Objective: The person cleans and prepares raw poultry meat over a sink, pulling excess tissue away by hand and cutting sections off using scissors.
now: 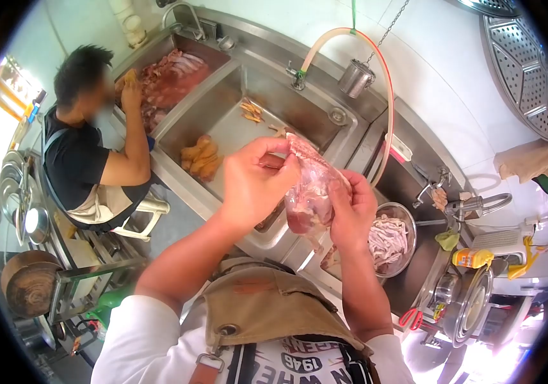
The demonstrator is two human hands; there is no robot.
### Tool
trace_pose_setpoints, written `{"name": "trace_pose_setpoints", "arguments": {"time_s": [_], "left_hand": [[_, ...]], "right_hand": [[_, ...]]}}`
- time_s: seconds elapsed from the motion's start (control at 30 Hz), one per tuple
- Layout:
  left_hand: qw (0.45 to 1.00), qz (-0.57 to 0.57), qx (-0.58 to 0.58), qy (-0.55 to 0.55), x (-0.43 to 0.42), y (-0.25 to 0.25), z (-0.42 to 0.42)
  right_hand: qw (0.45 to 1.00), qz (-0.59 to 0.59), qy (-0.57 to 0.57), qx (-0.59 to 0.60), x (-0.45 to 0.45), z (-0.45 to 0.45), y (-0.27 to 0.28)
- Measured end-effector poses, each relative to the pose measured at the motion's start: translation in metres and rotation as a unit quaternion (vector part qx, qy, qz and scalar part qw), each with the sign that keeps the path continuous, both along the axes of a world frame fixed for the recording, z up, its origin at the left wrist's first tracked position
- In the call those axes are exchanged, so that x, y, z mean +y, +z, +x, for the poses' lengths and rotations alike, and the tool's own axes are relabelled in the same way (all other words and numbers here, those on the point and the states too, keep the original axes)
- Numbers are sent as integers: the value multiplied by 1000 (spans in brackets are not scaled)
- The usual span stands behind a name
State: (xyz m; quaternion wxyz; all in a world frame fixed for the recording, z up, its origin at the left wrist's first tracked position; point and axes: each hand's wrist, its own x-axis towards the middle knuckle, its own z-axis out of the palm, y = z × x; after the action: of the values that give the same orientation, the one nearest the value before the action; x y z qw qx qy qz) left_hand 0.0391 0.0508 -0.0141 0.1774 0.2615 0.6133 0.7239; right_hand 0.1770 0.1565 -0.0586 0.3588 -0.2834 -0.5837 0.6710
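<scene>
A raw, pinkish-red piece of meat (308, 185) is held up between my hands, above the near right part of a steel sink (223, 128). My left hand (262, 179) pinches its upper end with thumb and fingers closed. Wrapped round the meat's right side is my right hand (353, 208), its thumb lying across the surface. Inside the sink, yellowish meat pieces (201, 158) lie at the left, and small yellow pieces (251, 111) lie farther back. A bowl of pale strips (389, 240) stands just right of my right hand.
At the left a co-worker (88, 141) sits on a white stool (145, 217) beside a basin of red meat (171, 80). A hose (390, 96) arches over the sink's right side. Red scissors (410, 319) and a yellow packet (472, 258) are at the right.
</scene>
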Motion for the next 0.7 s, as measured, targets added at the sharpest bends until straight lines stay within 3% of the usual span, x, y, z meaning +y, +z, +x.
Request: {"name": "trace_pose_setpoints", "arguments": {"time_s": [0.13,0.3,0.5,0.7], "left_hand": [[996,-78,30,36,-1,0,-5],[993,-84,62,45,-2,-11,-12],[998,59,2,-13,-2,-12,-9],[999,43,-4,1,2,-13,3]], "right_hand": [[998,65,-7,-24,-11,1,5],[1000,1,9,-7,-8,-1,4],[995,-92,31,36,4,-1,-2],[997,-67,17,32,2,0,1]]}}
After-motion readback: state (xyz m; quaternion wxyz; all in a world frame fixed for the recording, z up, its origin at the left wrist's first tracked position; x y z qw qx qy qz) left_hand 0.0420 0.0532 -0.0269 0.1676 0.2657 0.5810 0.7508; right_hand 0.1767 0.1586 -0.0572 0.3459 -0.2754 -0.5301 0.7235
